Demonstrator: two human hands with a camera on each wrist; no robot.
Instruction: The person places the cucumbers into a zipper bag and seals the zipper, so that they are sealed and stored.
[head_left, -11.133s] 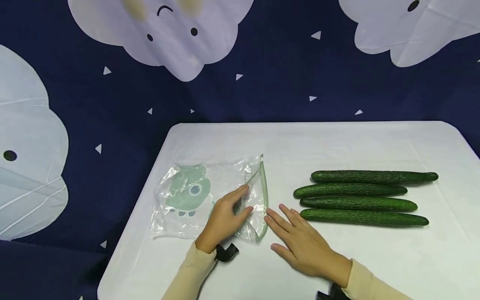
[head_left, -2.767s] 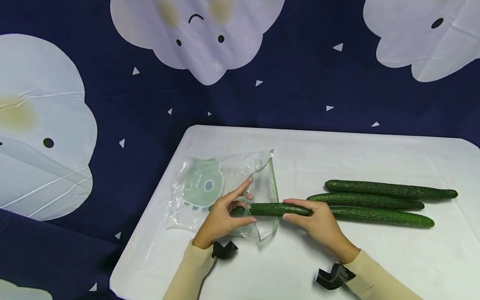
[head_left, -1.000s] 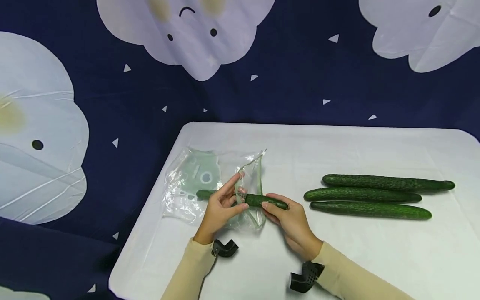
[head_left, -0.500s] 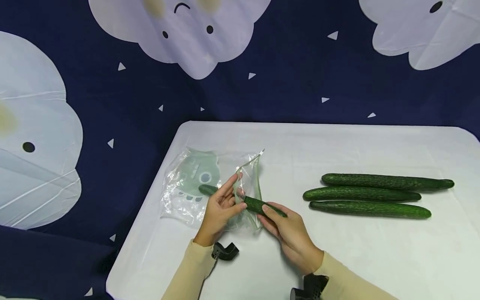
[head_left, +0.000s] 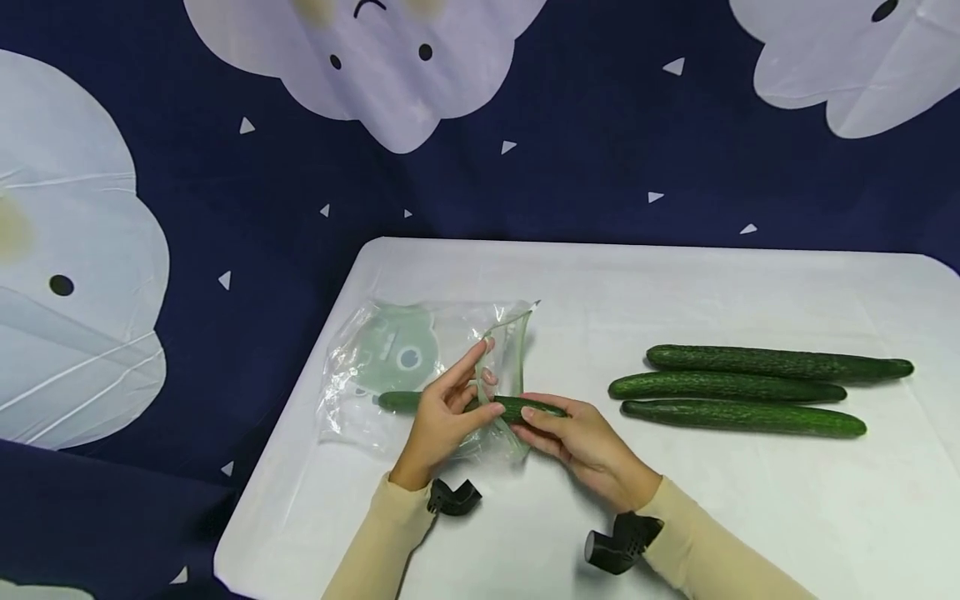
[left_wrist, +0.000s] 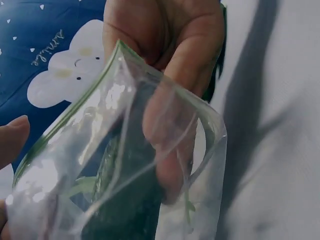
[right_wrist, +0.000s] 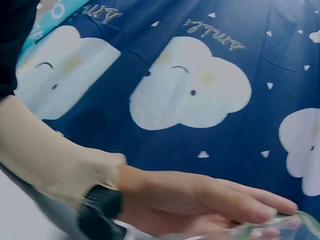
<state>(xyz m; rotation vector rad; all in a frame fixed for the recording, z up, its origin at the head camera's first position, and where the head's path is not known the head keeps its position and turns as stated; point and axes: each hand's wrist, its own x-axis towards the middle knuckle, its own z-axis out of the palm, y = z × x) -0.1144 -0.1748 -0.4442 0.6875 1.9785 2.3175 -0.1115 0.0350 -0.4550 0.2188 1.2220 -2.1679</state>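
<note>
White table (head_left: 675, 283) stands before a navy cloud-print backdrop (head_left: 600, 125).

This looks like a staged recording corner rather than a working kitchen: a table (head_left: 675, 283) under a plain white cover stands against a navy backdrop (head_left: 600, 125) printed with pale smiling clouds and small triangles. No counters, appliances or shelves show, only 3 cucumbers (head_left: 735, 387) laid in a neat row
</note>
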